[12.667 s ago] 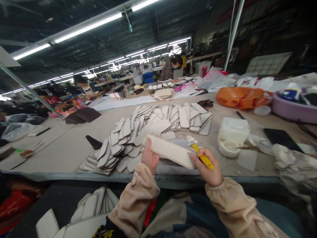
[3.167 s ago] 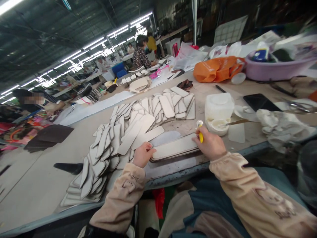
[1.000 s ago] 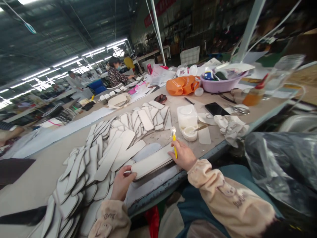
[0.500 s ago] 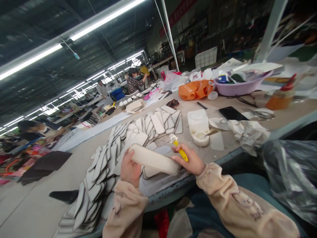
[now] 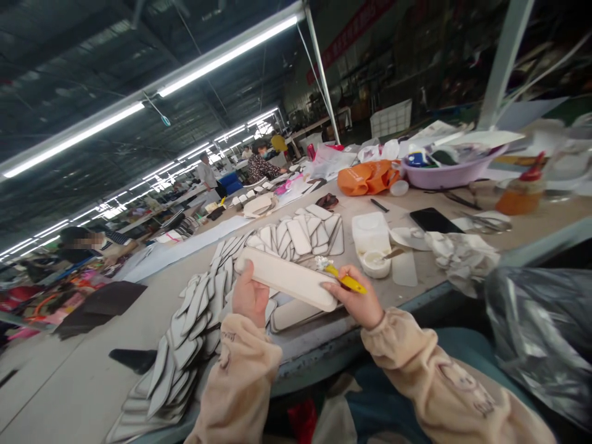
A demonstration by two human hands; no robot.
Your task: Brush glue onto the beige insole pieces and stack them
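My left hand (image 5: 250,297) grips the near left end of a long cream oblong panel (image 5: 289,279), held up above the table edge. My right hand (image 5: 358,299) steadies the panel's right end and is closed on a small yellow-handled brush (image 5: 345,280), whose white bristles lie at the panel's far edge. Below the lifted panel another oblong panel (image 5: 296,313) lies flat on the table. A long overlapping spread of similar cream pieces (image 5: 217,290) runs from the near left toward the middle.
A white tub (image 5: 370,232) and small glue bowl (image 5: 375,262) stand right of the brush, then crumpled cloth (image 5: 456,254), a black phone (image 5: 432,219), an orange bag (image 5: 367,177) and a lilac basin (image 5: 446,172). Other people work at far tables.
Since a second ago my left hand has lifted the top panel off the flat stack and raised it; the brush has tipped toward its far edge. The view swung slightly left.
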